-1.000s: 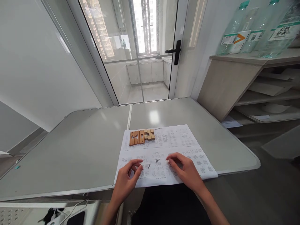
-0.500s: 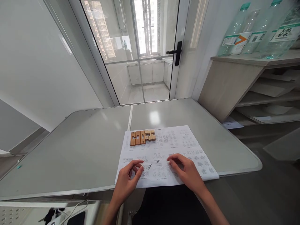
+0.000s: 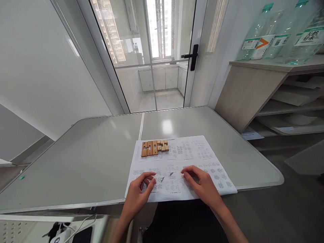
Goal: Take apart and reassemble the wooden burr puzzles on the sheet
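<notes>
A white sheet of paper (image 3: 152, 164) printed with small diagrams lies at the table's front edge. On its upper left rests a row of flat wooden puzzle pieces (image 3: 150, 149), darker brown at the left and paler at the right, with cut-outs and small numbers. My left hand (image 3: 139, 188) rests over the sheet's lower left, fingers curved and apart, holding nothing. Over the lower right, my right hand (image 3: 199, 184) is loosely curled with a gap between thumb and forefinger, also without anything in it. Both hands are nearer the front edge than the puzzle pieces.
The grey table (image 3: 106, 152) reaches back to a glass door with a black handle (image 3: 194, 57). At right, plastic bottles (image 3: 253, 37) stand on a wooden shelf unit (image 3: 243, 91). Below the front left edge are a phone (image 3: 83, 235) and white cables (image 3: 81, 225).
The whole view has shifted very slightly. Neither hand nor the wooden pieces have visibly moved on the sheet.
</notes>
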Available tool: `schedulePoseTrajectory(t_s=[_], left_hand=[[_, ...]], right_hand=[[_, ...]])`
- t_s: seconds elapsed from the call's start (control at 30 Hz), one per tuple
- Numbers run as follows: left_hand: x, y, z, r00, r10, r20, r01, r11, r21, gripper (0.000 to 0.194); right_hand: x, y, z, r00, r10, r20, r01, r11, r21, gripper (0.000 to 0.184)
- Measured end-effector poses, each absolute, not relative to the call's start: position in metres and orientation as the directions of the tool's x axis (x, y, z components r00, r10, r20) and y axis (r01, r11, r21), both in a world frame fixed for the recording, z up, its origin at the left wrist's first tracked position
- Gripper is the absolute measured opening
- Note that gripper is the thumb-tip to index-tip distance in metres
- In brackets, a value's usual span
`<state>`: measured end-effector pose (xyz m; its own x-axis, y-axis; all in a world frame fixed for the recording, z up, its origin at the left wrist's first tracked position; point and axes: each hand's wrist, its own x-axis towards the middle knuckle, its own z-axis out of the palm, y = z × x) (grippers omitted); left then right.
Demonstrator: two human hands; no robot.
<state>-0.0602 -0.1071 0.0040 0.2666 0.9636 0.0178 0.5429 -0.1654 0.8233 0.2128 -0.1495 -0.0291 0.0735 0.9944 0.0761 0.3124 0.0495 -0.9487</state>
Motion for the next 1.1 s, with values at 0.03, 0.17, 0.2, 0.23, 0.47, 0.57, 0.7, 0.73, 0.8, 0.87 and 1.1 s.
schedulePoseTrajectory(t_s=[0.03,0.17,0.2,0.23,0.47,0.57,0.7,0.73,0.8,0.87,1.1], left_hand=[[-0.06,-0.1076,0.0045,0.266,0.964,0.017,0.541,-0.164,0.825,0.041],[-0.0596,-0.1083,0.0049,0.261,0.965,0.02,0.541,-0.163,0.825,0.041],[-0.0596,-0.1081,0.0047,0.262,0.965,0.02,0.54,-0.164,0.825,0.041],[-0.0596,-0.1079,0.0043,0.262,0.965,0.021,0.54,-0.164,0.825,0.042],[-0.0601,-0.1076,0.002,0.26,0.965,0.032,0.549,-0.175,0.817,0.042],[-0.0612,-0.1071,0.0005,0.268,0.963,0.033,0.552,-0.181,0.814,0.041],[-0.0618,-0.1063,-0.001,0.269,0.963,0.035,0.55,-0.183,0.815,0.042],[-0.0618,-0.1063,-0.0013,0.267,0.963,0.037,0.546,-0.183,0.817,0.042],[-0.0618,-0.1062,-0.0017,0.267,0.963,0.038,0.538,-0.182,0.823,0.042],[-0.0619,-0.1062,-0.0022,0.268,0.963,0.035,0.536,-0.18,0.825,0.041],[-0.0609,-0.1075,0.0006,0.269,0.963,0.022,0.552,-0.173,0.816,0.043]], right_hand=[[0.213,-0.1496,-0.0292,0.074,0.994,0.078,0.311,0.051,-0.949,0.036],[0.2132,-0.1499,-0.0294,0.074,0.994,0.076,0.305,0.05,-0.951,0.036],[0.2131,-0.1499,-0.0293,0.075,0.994,0.073,0.304,0.047,-0.951,0.036],[0.213,-0.15,-0.029,0.076,0.995,0.071,0.305,0.045,-0.951,0.036],[0.2118,-0.1503,-0.0254,0.082,0.994,0.076,0.31,0.047,-0.95,0.039],[0.2121,-0.1504,-0.0254,0.083,0.994,0.073,0.311,0.043,-0.949,0.037],[0.2127,-0.1503,-0.0264,0.075,0.995,0.07,0.306,0.044,-0.951,0.038],[0.2128,-0.1503,-0.0265,0.075,0.995,0.068,0.303,0.043,-0.952,0.038],[0.2128,-0.1503,-0.0267,0.077,0.995,0.062,0.301,0.037,-0.953,0.036],[0.2127,-0.1504,-0.0269,0.08,0.995,0.058,0.301,0.031,-0.953,0.035],[0.2122,-0.1514,-0.0261,0.087,0.995,0.052,0.302,0.024,-0.953,0.036]])
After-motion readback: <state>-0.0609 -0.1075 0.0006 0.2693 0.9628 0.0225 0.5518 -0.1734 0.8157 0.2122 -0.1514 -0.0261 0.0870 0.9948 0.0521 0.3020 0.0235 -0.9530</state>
